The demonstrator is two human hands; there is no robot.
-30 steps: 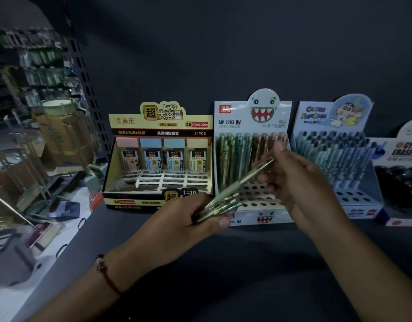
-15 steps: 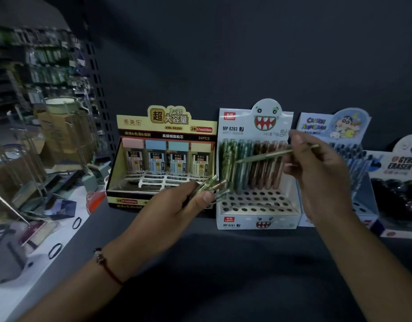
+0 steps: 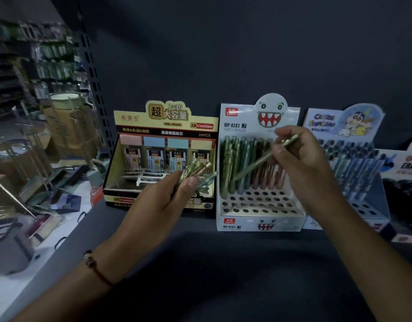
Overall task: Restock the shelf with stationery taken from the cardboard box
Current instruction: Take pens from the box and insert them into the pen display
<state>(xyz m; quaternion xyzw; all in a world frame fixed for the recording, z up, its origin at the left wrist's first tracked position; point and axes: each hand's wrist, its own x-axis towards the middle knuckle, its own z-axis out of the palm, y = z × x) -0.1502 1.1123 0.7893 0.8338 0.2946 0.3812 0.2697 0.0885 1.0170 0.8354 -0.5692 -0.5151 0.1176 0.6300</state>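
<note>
The right hand [image 3: 300, 159] pinched one pencil [image 3: 263, 158] slanted above the monster-face display box [image 3: 260, 219] on the shelf [image 3: 223, 263]; left of it, the left hand [image 3: 163, 201] gripped spare pencils [image 3: 198, 170]. Next, probably, its tip needed an empty hole.

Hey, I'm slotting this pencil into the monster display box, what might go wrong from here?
1. The single pencil in your right hand is tilted across the standing pencils; lowered like that, it may knock them instead of finding an empty hole.
2. Your left hand pinches the spare pencils near one end, so one could slip out.
3. Dim light makes holes easy to miss.
</note>
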